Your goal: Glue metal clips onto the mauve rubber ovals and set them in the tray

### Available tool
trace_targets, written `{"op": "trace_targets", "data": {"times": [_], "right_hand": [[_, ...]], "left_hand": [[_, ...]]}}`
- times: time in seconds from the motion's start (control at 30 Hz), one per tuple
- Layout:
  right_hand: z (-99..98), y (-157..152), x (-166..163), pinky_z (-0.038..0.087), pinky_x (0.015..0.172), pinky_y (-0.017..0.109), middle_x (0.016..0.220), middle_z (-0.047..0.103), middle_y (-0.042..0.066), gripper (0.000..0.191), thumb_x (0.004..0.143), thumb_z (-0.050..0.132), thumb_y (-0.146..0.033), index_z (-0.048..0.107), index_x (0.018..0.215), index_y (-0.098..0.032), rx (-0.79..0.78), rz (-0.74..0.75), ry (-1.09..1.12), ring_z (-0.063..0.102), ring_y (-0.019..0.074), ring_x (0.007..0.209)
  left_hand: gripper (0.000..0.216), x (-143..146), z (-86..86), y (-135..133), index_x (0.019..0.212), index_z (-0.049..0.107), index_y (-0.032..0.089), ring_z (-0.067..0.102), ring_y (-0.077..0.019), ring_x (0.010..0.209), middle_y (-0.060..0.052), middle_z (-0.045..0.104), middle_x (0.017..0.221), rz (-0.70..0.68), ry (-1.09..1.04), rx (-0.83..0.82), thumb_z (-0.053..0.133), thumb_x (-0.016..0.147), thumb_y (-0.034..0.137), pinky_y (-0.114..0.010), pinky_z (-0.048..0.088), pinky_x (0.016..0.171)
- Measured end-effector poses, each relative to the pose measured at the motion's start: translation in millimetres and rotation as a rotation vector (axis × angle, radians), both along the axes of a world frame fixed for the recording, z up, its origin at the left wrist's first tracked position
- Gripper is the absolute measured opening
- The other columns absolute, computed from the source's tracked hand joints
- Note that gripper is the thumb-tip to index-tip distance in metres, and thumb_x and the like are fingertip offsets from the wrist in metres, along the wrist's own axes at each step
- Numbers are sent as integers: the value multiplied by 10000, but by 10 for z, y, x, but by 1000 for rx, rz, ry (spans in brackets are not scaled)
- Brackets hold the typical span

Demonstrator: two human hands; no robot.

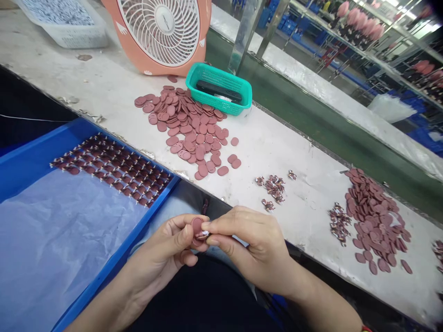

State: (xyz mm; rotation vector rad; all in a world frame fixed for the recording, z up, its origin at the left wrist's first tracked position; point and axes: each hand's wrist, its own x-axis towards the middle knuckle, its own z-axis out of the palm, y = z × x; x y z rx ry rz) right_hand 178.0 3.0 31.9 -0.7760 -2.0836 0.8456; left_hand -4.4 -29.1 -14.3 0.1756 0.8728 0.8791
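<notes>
My left hand (173, 244) pinches a reddish-brown oval disc (197, 225) between thumb and fingers, above my lap. Close against it, my right hand (252, 244) grips a small brown and white piece (203, 234) at the disc's lower right side. Part of that small piece is hidden by my fingertips. Ahead on the table lies a heap of matching oval discs (194, 124). Several small brown and white pieces (275, 186) lie to the right of that heap. At my left, rows of joined brown pieces (117, 168) lie on white sheeting (69, 230) in a blue tray (100, 276).
Behind the disc heap are a green basket (219, 87) with a dark object inside and an orange fan (166, 32). A white basket (81, 34) stands at the far left. Further right sit another disc pile (377, 216) and small pieces (339, 223). A metal post (245, 37) rises behind.
</notes>
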Motion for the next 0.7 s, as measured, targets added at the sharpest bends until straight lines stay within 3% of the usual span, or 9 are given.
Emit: {"op": "trace_targets", "data": {"times": [0.7], "right_hand": [[-91,-6,1,597,732,278,892,795,41,132,973,620,-183,686,1087,-185,21,-2,26,744,147,783]], "left_hand": [[379,35,3,-11,797,813,155,643,-84,563,-10,728,653,45,-16,9,969,538,384,-107,530,472]]}}
